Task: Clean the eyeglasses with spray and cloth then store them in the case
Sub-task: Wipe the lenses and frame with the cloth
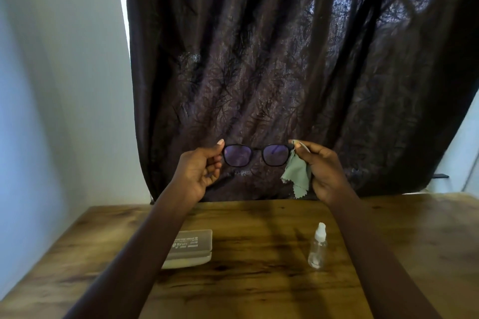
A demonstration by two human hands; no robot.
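I hold the eyeglasses (256,154) raised above the wooden table (259,280), in front of the dark curtain (285,59). My left hand (199,173) pinches 1 frame end; my right hand (324,171) pinches the other, with the green cloth (298,176) hanging from it. Below, the closed case (191,247) lies left, the spray bottle (318,246) stands right.
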